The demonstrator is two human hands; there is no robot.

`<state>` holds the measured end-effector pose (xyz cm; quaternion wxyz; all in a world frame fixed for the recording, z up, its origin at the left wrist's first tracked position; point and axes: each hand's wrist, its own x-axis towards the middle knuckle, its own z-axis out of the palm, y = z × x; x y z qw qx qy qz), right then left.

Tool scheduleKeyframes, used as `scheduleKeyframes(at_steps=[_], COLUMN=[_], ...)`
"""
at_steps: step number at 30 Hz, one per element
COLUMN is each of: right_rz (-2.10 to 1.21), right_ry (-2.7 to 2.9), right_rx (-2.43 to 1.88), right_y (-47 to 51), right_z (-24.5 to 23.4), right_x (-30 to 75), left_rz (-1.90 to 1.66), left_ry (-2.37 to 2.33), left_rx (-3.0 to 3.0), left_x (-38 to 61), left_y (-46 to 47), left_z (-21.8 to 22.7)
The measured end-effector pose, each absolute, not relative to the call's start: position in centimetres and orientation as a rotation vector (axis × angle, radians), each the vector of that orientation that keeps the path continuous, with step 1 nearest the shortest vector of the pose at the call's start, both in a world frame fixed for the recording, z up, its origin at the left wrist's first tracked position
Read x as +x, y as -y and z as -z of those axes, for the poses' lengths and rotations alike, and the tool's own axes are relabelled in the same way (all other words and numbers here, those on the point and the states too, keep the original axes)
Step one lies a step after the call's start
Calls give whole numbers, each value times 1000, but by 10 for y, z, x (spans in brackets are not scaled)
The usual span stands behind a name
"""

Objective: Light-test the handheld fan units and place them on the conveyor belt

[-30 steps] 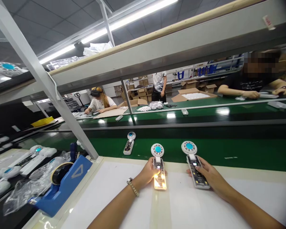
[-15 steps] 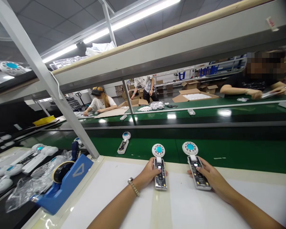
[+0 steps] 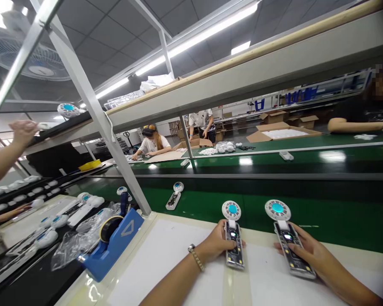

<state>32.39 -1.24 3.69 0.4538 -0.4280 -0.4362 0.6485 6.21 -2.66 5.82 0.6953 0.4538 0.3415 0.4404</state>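
Green belt [image 3: 207,204] runs beyond the pale bench [image 3: 123,263]. At seven o'clock sits a blue tape dispenser [image 3: 115,250]. Left hand [image 3: 214,243] wraps its fingers around one device [image 3: 233,234], at five o'clock; right hand [image 3: 311,251] grips another device [image 3: 287,236], between four and five.

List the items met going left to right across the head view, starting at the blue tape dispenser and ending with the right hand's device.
Blue tape dispenser → loose device lying on the green surface → beaded bracelet → left device, held in the left hand → right device, held in the right hand.
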Motion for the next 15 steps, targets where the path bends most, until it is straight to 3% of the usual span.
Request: scheduleKeyframes(at_steps=[15], right_rz=[-1601], right_ry=[1091], right_rx=[-1067], right_y=[16], right_z=[-50], right_x=[322], left_rz=[-997], left_ry=[-729], left_rx=[1019], left_x=[61], left_y=[25], left_z=[-57])
